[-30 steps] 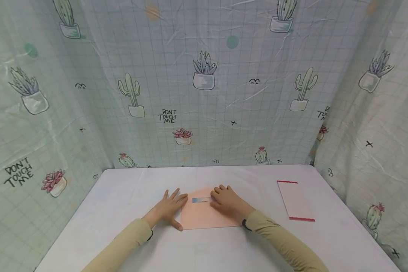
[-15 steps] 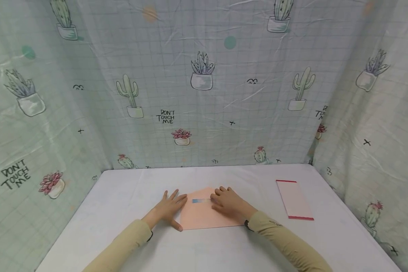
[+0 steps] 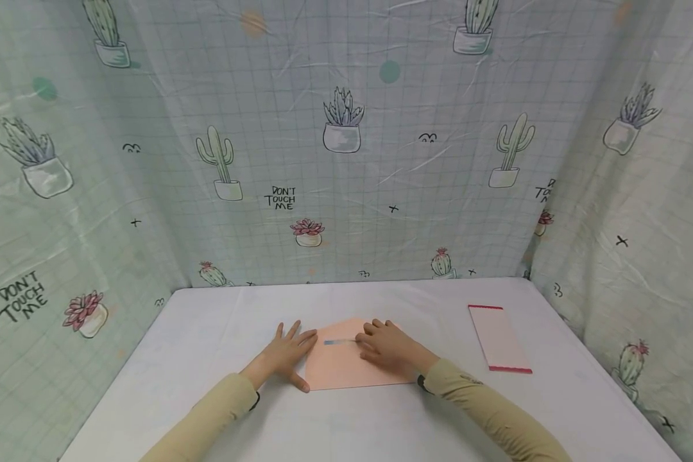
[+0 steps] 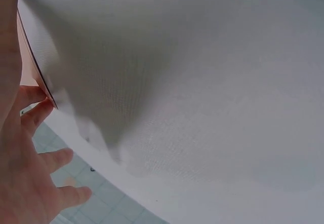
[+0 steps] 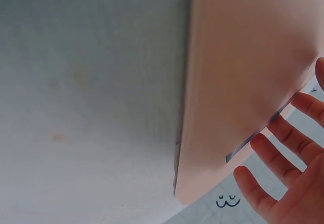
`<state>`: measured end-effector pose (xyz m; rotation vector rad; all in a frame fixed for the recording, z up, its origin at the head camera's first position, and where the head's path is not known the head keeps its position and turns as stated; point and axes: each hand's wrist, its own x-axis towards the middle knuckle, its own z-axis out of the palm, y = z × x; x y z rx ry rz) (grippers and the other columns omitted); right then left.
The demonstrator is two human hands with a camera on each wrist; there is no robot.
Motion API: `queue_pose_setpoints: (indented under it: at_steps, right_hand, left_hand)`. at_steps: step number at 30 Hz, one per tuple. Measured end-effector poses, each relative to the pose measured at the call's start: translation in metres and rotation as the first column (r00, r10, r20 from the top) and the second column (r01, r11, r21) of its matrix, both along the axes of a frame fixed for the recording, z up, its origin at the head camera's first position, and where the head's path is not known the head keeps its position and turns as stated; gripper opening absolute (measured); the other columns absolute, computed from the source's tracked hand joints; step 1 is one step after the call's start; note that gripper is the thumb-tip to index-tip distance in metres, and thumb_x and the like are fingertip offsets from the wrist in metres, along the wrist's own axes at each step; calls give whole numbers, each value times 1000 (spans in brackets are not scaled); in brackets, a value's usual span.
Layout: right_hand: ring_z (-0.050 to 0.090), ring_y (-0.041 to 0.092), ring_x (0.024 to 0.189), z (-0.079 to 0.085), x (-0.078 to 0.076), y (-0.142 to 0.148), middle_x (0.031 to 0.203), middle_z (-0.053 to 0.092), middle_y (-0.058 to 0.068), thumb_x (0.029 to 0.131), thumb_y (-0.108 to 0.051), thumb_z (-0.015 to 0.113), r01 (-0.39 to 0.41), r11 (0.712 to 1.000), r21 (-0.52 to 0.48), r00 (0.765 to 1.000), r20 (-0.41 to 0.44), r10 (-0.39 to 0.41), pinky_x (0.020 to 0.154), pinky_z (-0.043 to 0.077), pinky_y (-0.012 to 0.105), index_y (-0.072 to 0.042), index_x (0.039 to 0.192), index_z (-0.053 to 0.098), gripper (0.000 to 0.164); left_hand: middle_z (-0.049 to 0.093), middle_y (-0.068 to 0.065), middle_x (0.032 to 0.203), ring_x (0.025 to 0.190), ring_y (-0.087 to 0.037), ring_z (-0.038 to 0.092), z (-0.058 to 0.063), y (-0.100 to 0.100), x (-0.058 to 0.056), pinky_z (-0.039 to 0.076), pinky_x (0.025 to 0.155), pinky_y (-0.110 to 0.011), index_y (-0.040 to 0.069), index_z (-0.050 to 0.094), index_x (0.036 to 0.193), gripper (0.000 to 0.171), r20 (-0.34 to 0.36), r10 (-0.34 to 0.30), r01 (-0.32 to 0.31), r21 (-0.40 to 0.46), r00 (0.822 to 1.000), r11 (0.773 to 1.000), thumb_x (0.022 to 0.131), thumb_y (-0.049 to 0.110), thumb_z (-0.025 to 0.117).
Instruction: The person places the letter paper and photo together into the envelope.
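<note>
A peach envelope (image 3: 346, 369) lies on the table with its flap spread out at the far side. From its opening shows a thin strip of a card (image 3: 336, 342) with a bluish picture; the rest of the card is hidden. My left hand (image 3: 285, 353) lies at the envelope's left side, fingers spread, thumb at the near left corner. In the left wrist view, fingertips (image 4: 44, 105) touch the envelope's edge. My right hand (image 3: 389, 343) is over the envelope's right part. In the right wrist view its fairly straight fingers (image 5: 276, 160) meet the card's edge.
A pale pink flat piece with red ends (image 3: 499, 339) lies on the right side of the white table (image 3: 254, 417). A curtain printed with cactus drawings (image 3: 346, 173) rises behind the table and along both sides.
The visible strip of the card has become narrower, its far edge moving nearer, into the envelope. My right hand has moved only slightly. The left hand stays in place.
</note>
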<state>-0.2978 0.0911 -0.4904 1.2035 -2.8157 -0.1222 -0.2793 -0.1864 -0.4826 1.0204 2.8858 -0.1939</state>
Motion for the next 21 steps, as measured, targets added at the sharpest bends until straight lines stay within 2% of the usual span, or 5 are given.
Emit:
queue_pose_setpoints:
  at_steps: [5, 9, 16, 21]
  right_hand:
    - [41, 12, 87, 0, 2, 0, 98, 49, -4, 91, -42, 44, -8, 1000, 4, 999, -31, 8, 73, 36, 29, -25, 119, 52, 34]
    - [40, 12, 85, 1, 5, 0, 98, 49, -3, 91, -42, 44, -6, 1000, 28, 998, -56, 8, 69, 35, 27, -26, 124, 49, 38]
    - [37, 12, 85, 2, 10, 3, 101, 48, -3, 90, -42, 44, 18, 999, 28, 999, -37, -17, 66, 27, 25, -25, 126, 50, 40]
    - [38, 13, 88, 2, 12, 9, 102, 49, -3, 90, -42, 44, 30, 999, 25, 999, -46, -28, 67, 28, 25, -23, 124, 52, 40]
  left_hand:
    - [30, -5, 145, 132, -44, 22, -1, 0, -1, 19, 98, -67, 8, 32, 138, 112, -11, 1, -1, 1, 1000, 1000, 52, 73, 63]
    - [30, -6, 145, 131, -45, 22, 0, -1, 0, 20, 97, -67, 8, 32, 138, 111, -12, 1, -1, -2, 1000, 1000, 53, 72, 63]
    - [30, -6, 145, 131, -45, 21, 1, -3, 2, 20, 97, -67, 7, 32, 138, 111, -16, 2, -2, 15, 1000, 1000, 54, 71, 64]
    - [28, -7, 146, 132, -44, 20, 1, -3, 4, 19, 97, -67, 7, 31, 138, 109, -4, -6, 6, 43, 1000, 999, 55, 70, 63]
